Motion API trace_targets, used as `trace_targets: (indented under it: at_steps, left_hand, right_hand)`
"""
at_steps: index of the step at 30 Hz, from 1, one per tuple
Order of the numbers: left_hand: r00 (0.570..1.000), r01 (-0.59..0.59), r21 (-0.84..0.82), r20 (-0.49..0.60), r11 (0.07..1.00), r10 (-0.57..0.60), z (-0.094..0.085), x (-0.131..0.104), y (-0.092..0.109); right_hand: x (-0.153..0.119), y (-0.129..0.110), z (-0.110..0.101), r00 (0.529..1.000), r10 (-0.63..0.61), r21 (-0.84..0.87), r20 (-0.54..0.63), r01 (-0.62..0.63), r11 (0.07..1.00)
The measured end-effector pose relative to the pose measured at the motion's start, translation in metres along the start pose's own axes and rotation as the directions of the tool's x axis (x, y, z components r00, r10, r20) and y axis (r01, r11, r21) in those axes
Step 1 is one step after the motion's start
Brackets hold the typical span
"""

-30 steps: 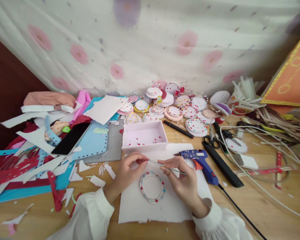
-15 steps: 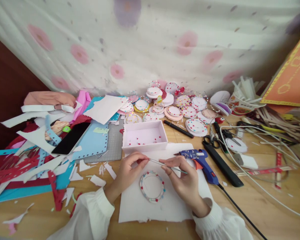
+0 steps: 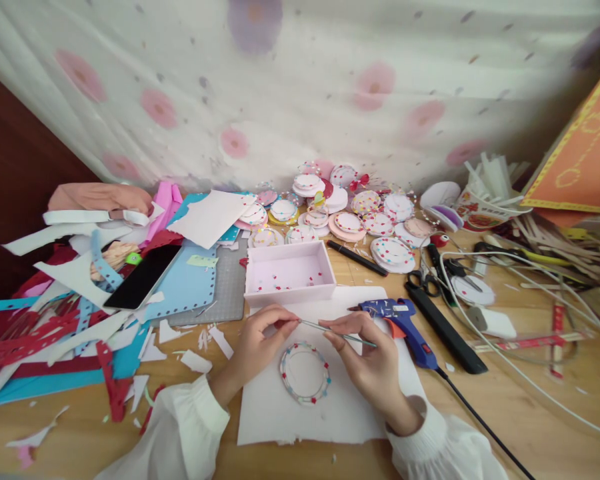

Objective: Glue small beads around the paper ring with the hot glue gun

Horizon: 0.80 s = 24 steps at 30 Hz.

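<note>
Thin silvery tweezers (image 3: pixel 337 333), level above bead-dotted white ring (image 3: pixel 305 373)

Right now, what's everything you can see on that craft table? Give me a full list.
tweezers: 1, silvery, held between both hands above the ring
decorated ring: 1, white with red and blue dots, on the white sheet
white sheet: 1, white, front centre of the table
shallow box: 1, pale pink, behind the sheet
glue gun: 1, blue with orange trigger, right of the hands
scissors: 1, black handles, behind the glue gun
black pen: 1, right of the box
decorated discs: many, white and pink, at the back
phone: 1, black, left on blue paper
paper scraps: many, red, blue, white, left side
left hand: pinching the tweezers' tip end
right hand: holding the tweezers
</note>
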<state>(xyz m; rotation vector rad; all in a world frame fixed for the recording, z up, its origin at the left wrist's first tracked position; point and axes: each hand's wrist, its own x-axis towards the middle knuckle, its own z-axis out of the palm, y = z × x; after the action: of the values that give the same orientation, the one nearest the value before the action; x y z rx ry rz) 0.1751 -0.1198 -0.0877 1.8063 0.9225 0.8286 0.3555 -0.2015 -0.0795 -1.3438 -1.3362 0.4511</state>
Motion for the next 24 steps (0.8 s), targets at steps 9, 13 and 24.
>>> trace_targets:
  at_steps: [9,13,24]
  left_hand:
    - [1.000,0.001,-0.024,0.023,1.000,0.000,-0.0015,-0.0002,0.0011]
    - [1.000,0.007,-0.036,0.028,0.999,-0.006,-0.0013,-0.0003,0.0007]
    - [0.997,0.065,-0.138,-0.033,0.988,-0.071,-0.0023,0.0000,0.0029]
  right_hand:
    - [-0.0011,0.0023,0.0002,1.000,0.022,0.022,-0.003,-0.022,1.000]
    - [-0.0010,0.0016,-0.0004,1.000,0.029,0.020,-0.003,-0.029,0.999]
    - [0.0004,-0.0002,-0.0047,0.981,-0.157,-0.006,-0.110,0.158,0.987]
